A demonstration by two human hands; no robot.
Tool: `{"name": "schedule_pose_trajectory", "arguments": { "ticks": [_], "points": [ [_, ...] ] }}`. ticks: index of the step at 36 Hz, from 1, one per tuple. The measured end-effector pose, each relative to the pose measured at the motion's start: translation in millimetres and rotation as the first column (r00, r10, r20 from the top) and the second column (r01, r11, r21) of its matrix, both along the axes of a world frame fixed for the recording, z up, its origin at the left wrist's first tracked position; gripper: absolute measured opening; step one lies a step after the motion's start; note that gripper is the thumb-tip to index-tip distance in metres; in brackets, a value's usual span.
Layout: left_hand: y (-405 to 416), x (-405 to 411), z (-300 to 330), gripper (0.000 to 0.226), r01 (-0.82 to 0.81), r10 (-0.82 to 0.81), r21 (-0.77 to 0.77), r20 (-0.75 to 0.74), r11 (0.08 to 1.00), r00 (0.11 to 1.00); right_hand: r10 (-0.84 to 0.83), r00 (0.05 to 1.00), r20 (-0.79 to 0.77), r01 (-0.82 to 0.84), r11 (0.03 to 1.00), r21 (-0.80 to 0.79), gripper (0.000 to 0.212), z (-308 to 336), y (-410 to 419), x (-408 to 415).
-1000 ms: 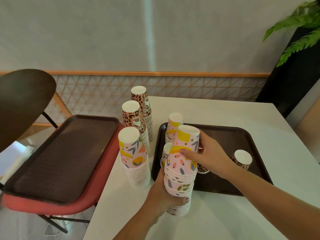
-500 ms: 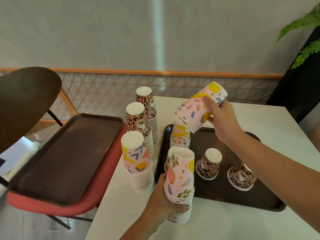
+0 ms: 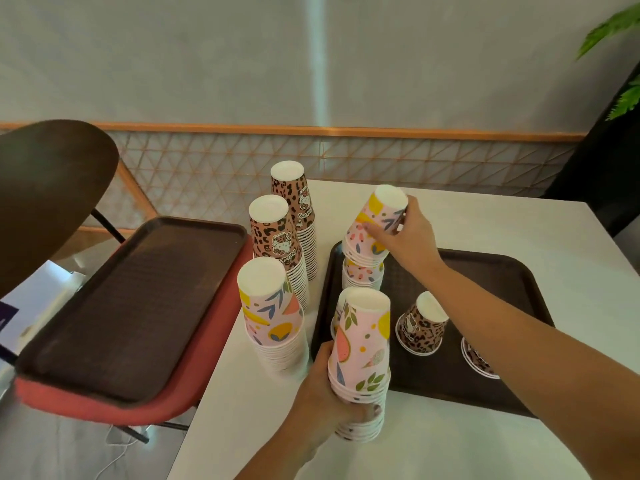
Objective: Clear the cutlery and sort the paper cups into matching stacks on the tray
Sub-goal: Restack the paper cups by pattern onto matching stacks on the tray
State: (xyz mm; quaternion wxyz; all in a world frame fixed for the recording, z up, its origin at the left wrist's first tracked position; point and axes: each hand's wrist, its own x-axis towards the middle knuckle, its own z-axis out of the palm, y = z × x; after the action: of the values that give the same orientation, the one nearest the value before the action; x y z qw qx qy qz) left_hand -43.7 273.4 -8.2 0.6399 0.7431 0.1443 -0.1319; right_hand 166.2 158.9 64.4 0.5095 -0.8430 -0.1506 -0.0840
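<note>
Mid-sort, the right hand (image 3: 412, 233) grasped a pink cup bundle (image 3: 372, 233) at frame centre, tilted over its matching stack (image 3: 362, 275) on the tray (image 3: 485, 389). The left hand (image 3: 329, 393) gripped the fruit-print stack (image 3: 360, 358) below. Next move likely needed squaring and seating the bundle.

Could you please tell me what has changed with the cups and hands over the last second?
The right hand lifted a short pink bundle off the stack in the left hand, swung it away and up, and is lowering it onto the small pink stack on the tray. The left hand kept its grip. The other stacks stayed.
</note>
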Motion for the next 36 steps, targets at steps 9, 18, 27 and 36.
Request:
{"name": "schedule_pose_trajectory", "arguments": {
  "ticks": [9,18,27,36],
  "points": [
    [-8.0,-3.1,14.7,0.084,0.001,0.001,-0.042,0.047,0.999,0.999,0.231,0.967,-0.105,-0.215,0.966,0.142,0.055,25.0,-30.5,-76.3],
    [-16.3,-6.5,28.5,0.092,0.022,-0.021,-0.019,0.087,1.000,0.996,0.359,0.886,-0.293,-0.370,0.929,0.017,0.076,10.7,-47.1,-137.9],
    [-16.5,-8.6,29.0,0.083,0.006,-0.005,-0.016,0.063,1.000,0.998,0.258,0.925,-0.280,-0.274,0.961,-0.021,0.059,16.0,-46.7,-142.9],
    [-10.7,-13.2,20.3,0.076,-0.009,0.009,-0.008,0.052,1.000,0.999,0.153,0.951,-0.269,-0.147,0.988,0.045,0.048,23.1,-39.8,-133.2]
  ]
}}
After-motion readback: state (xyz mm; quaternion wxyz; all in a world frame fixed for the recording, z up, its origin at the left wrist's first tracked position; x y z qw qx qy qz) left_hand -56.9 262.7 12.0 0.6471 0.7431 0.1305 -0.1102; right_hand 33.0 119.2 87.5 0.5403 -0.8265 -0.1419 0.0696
